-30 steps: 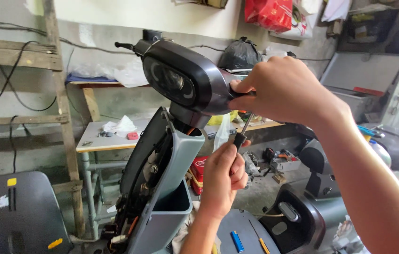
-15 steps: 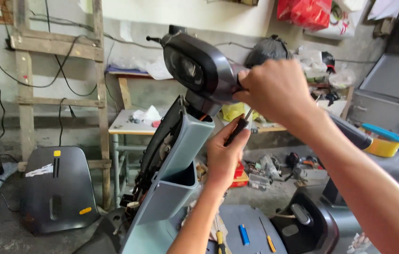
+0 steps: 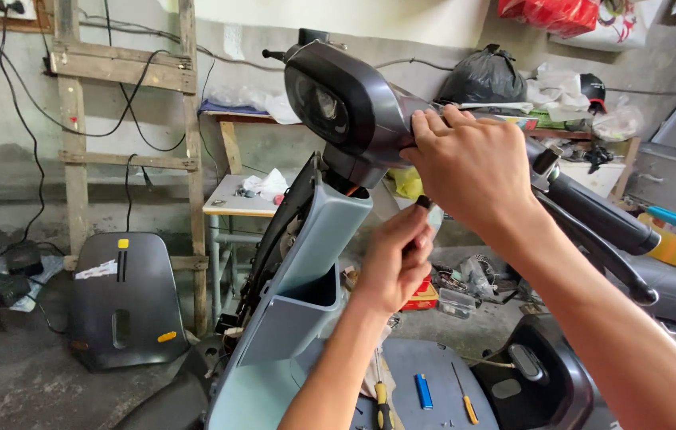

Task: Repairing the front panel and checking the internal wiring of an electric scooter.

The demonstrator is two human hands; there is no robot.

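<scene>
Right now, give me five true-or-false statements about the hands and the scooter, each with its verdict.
1. The right hand grips the headlight housing. True.
2. The left hand is empty. False: it holds a dark-handled tool just under the housing.
3. A red lighter lies on the footboard. False: the lighter is blue.
4. A dark panel leans near the wooden ladder. True.
5. The front cover is yellow. False: it is pale blue-grey.
</scene>
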